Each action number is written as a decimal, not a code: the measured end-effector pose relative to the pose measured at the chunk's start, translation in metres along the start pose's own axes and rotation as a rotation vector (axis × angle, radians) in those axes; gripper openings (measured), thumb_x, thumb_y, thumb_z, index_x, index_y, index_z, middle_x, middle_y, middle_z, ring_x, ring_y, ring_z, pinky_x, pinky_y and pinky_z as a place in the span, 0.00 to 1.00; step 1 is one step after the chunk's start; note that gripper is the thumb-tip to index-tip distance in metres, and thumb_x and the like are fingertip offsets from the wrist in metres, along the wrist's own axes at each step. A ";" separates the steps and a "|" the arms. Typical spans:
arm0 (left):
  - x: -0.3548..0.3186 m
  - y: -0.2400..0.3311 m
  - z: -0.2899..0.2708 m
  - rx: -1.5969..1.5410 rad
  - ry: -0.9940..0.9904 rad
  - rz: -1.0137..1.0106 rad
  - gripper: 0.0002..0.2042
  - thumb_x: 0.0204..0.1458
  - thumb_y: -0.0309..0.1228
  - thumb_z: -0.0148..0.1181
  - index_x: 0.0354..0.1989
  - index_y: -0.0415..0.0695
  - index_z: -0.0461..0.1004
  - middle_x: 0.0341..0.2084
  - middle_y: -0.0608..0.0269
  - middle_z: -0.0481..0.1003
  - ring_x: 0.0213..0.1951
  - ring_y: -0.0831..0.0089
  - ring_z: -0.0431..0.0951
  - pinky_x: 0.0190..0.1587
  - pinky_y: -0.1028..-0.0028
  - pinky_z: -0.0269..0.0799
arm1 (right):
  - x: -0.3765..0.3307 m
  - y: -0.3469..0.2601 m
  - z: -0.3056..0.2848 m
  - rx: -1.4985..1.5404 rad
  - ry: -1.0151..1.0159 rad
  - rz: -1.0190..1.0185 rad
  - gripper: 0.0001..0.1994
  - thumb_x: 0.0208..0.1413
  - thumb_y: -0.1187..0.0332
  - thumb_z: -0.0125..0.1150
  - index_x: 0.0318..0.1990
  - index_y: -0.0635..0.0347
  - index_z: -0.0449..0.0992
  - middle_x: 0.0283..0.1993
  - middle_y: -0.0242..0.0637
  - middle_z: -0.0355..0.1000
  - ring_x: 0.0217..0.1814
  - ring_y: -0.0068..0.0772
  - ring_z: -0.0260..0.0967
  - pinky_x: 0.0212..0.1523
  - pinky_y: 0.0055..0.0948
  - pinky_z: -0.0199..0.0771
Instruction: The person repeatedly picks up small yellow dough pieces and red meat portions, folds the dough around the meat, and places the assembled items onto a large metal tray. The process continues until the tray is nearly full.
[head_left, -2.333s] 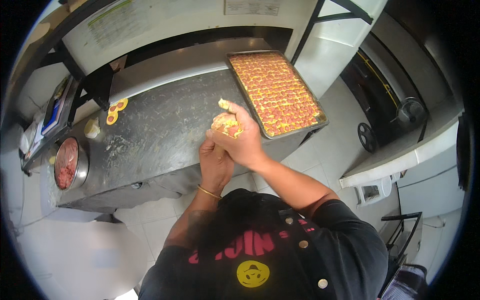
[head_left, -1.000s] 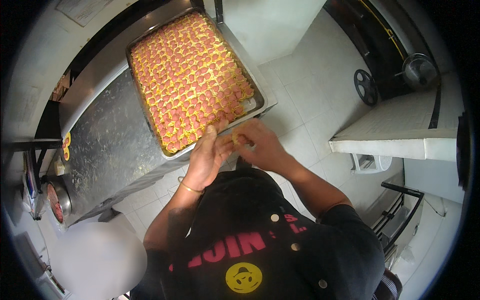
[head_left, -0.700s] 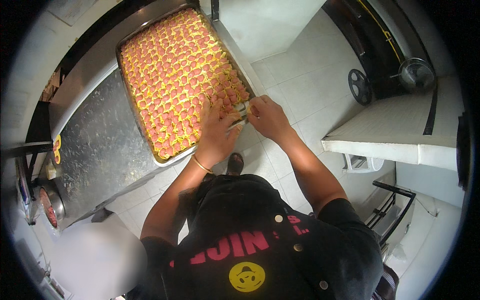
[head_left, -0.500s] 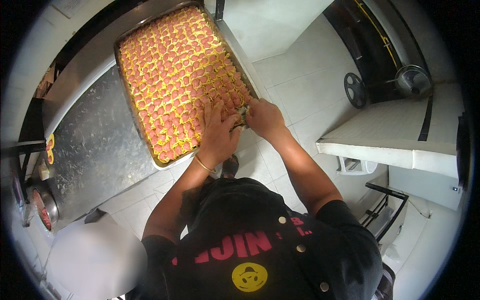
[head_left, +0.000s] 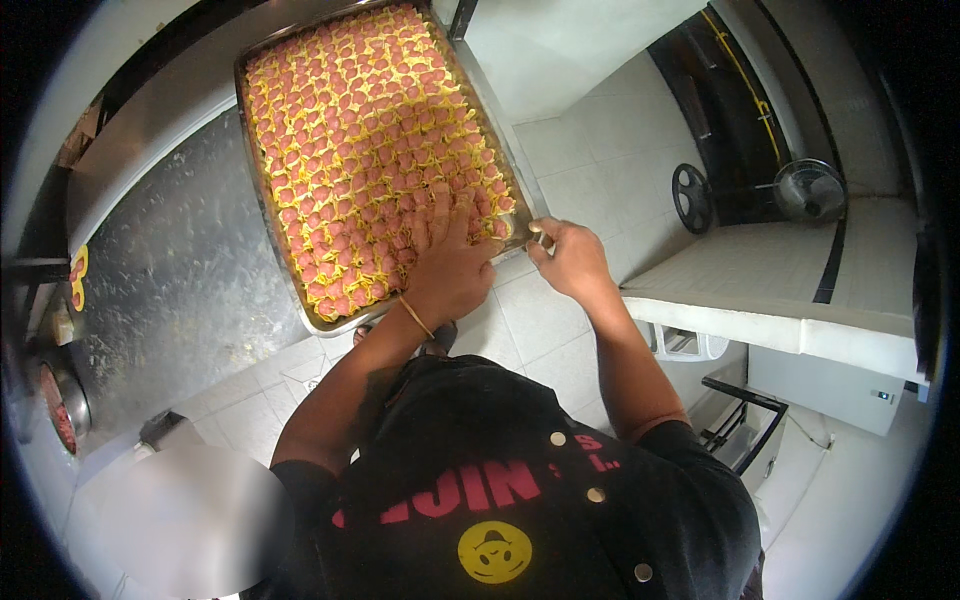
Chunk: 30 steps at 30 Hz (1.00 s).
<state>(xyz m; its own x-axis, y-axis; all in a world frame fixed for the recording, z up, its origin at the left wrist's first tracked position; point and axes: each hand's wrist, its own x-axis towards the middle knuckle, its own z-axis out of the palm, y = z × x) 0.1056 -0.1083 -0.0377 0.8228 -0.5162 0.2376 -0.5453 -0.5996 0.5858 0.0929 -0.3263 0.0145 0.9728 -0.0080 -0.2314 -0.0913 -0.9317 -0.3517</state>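
Observation:
A large rectangular metal tray [head_left: 262, 200] is covered with close rows of small pink pieces of what looks like sausage meat on yellow shreds. My left hand [head_left: 447, 262] lies over the food near the tray's near right corner, fingers stretched out and touching the topping. A thin band circles that wrist. At the same corner, just outside the food, my right hand [head_left: 575, 258] has its thumb and bent forefinger at the tray's rim. They appear to pinch the rim, and its other fingers are curled.
Left of the tray stretches a dark, dusty worktop [head_left: 180, 250]. A metal bowl [head_left: 80, 405] with pink filling stands at the far left. On the right are a white counter [head_left: 740, 265], a wire strainer [head_left: 810, 190] and a black wheel [head_left: 691, 198]. A blurred pale round shape [head_left: 180, 520] fills the lower left.
My right hand has moved right, off the food's edge to the tray corner's outer rim. My left hand has shifted slightly right, its fingers still on the topping. The view has shifted slightly.

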 end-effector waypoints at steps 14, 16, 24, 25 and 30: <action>0.015 0.015 0.014 0.172 -0.224 -0.052 0.38 0.53 0.64 0.60 0.66 0.49 0.75 0.77 0.37 0.47 0.77 0.29 0.36 0.73 0.30 0.20 | 0.022 0.040 0.050 0.120 -0.275 -0.370 0.37 0.53 0.52 0.73 0.67 0.58 0.68 0.50 0.57 0.80 0.55 0.60 0.78 0.54 0.52 0.77; 0.014 0.011 0.019 0.183 -0.173 -0.032 0.42 0.54 0.68 0.55 0.67 0.45 0.73 0.77 0.35 0.45 0.78 0.31 0.31 0.73 0.32 0.20 | 0.024 0.037 0.050 0.108 -0.323 -0.330 0.37 0.53 0.51 0.73 0.67 0.58 0.68 0.51 0.56 0.80 0.56 0.61 0.77 0.55 0.53 0.77; 0.013 0.023 0.020 0.243 -0.144 -0.085 0.44 0.55 0.67 0.56 0.70 0.41 0.69 0.77 0.32 0.43 0.78 0.33 0.29 0.74 0.35 0.22 | 0.014 0.031 0.024 0.050 -0.341 -0.227 0.44 0.53 0.45 0.73 0.73 0.55 0.61 0.50 0.57 0.80 0.56 0.63 0.76 0.55 0.55 0.76; 0.012 0.023 0.022 0.253 -0.126 -0.075 0.44 0.55 0.66 0.57 0.70 0.40 0.69 0.77 0.32 0.43 0.78 0.33 0.29 0.74 0.35 0.22 | 0.015 0.031 0.022 0.038 -0.338 -0.229 0.46 0.53 0.45 0.73 0.74 0.54 0.59 0.50 0.57 0.80 0.55 0.63 0.76 0.56 0.55 0.76; 0.014 0.025 0.020 0.248 -0.099 -0.088 0.44 0.54 0.65 0.59 0.70 0.39 0.69 0.78 0.32 0.41 0.78 0.34 0.28 0.74 0.36 0.23 | 0.029 0.039 0.049 0.101 -0.373 -0.302 0.50 0.52 0.45 0.75 0.78 0.52 0.53 0.53 0.57 0.79 0.56 0.63 0.76 0.58 0.53 0.75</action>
<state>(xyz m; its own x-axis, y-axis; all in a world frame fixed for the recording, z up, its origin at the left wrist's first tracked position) 0.1003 -0.1433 -0.0351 0.8556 -0.5056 0.1107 -0.5053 -0.7696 0.3905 0.1074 -0.3449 -0.0501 0.8183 0.4046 -0.4083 0.1446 -0.8323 -0.5351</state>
